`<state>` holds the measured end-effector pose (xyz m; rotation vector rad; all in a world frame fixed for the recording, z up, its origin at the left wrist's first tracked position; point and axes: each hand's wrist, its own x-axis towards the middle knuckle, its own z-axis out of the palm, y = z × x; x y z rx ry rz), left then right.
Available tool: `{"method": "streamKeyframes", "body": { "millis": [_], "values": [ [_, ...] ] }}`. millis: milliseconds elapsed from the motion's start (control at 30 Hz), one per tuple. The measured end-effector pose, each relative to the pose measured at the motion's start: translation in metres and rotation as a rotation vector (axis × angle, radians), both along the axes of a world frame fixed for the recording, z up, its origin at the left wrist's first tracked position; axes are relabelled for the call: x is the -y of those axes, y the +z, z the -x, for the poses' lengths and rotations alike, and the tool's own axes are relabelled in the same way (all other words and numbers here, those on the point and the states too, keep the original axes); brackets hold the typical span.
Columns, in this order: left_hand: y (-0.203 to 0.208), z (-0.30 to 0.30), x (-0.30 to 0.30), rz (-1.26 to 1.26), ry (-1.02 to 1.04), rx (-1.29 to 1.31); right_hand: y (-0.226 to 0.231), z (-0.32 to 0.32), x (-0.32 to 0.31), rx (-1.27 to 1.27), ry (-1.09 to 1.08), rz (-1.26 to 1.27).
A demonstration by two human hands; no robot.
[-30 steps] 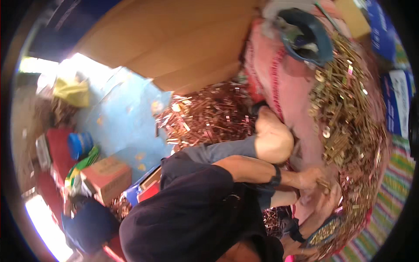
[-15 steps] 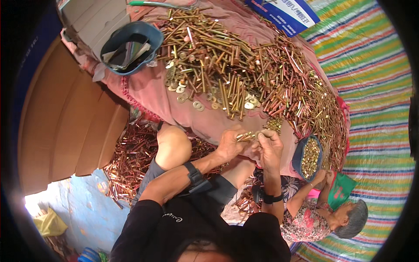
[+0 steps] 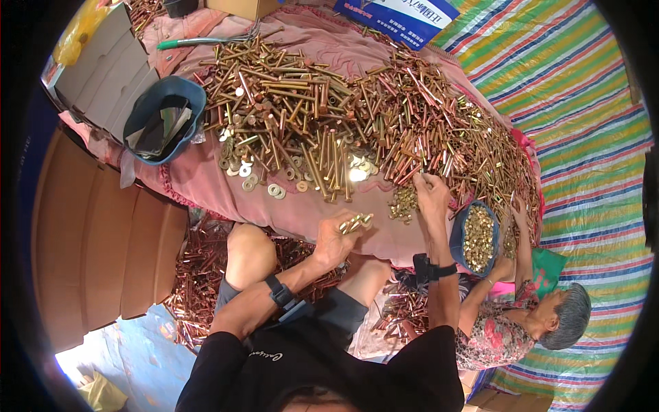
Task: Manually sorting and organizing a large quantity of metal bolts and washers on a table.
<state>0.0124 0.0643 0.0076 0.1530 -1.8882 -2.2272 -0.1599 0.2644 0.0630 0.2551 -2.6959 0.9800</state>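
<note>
My left hand (image 3: 334,240) is closed round a small bundle of brassy bolts (image 3: 351,224), held above the pink cloth with their ends pointing right. Farther right, my right hand (image 3: 434,197) reaches to the near edge of the big heap of bolts (image 3: 439,147). Its fingers are bent together at the tips, and what they pinch there is too small to make out. Just left of that hand lies a little pile of yellowish nuts (image 3: 402,204). Flat washers (image 3: 276,191) and several long bolts (image 3: 331,165) lie ahead of my left hand.
A blue tub of nuts (image 3: 478,240) stands right of my right wrist. Beside it a co-worker's hands (image 3: 519,213) touch the heap. Another blue tub (image 3: 185,89) holds dark items at the left. More fasteners (image 3: 199,288) lie below my knees; cardboard (image 3: 103,233) stands left.
My hands have moved apart: the right went forward and right to the heap, the left slightly left with the bolts. The view has shifted. A co-worker's arm now reaches toward the heap.
</note>
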Motion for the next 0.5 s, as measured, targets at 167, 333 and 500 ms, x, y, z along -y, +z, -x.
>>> {"method": "streamKeyframes", "body": {
  "millis": [167, 333, 500],
  "values": [
    [-0.004, 0.004, -0.007, -0.020, -0.001, -0.079, -0.007, 0.035, -0.004, 0.312, -0.096, -0.154],
    [-0.010, 0.010, -0.006, -0.073, 0.063, -0.061, 0.004, 0.010, 0.004, 0.575, -0.031, 0.737],
    [-0.010, 0.018, -0.002, 0.068, 0.101, -0.120, -0.004, -0.064, 0.014, 0.539, 0.131, 0.724]
  ]
}}
